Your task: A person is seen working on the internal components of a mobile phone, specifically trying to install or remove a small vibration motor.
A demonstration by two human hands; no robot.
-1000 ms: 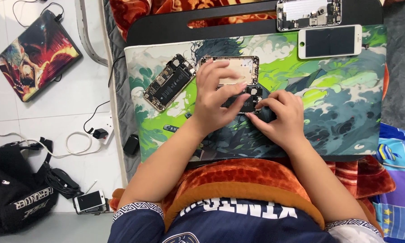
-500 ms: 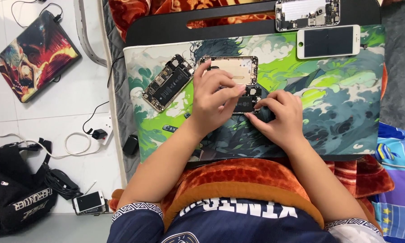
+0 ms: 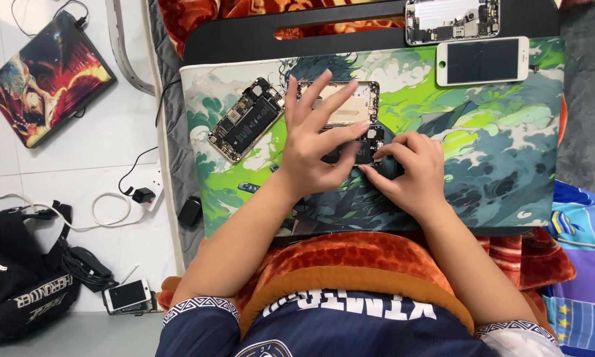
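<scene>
My left hand [image 3: 314,142] lies over an opened phone housing [image 3: 350,99] on the green and blue illustrated mat [image 3: 502,152]. Its fingers are spread and its thumb touches the phone's lower end [image 3: 370,142]. My right hand [image 3: 410,175] is right beside it, with fingers pinched on a small dark object [image 3: 384,164] at that same lower end. What the object is stays hidden under the fingers. A second opened phone [image 3: 244,119] with its battery and board showing lies just left of my left hand.
A white phone screen [image 3: 482,61] and another opened phone [image 3: 453,18] lie at the far right of the black lap desk [image 3: 244,39]. On the floor at left are a laptop [image 3: 46,76], a power strip [image 3: 148,188], a black bag [image 3: 19,291] and a phone [image 3: 127,295].
My left hand's fingers, curled over the phone housing before, have lifted and spread apart. My right hand has stayed in place at the phone's lower end.
</scene>
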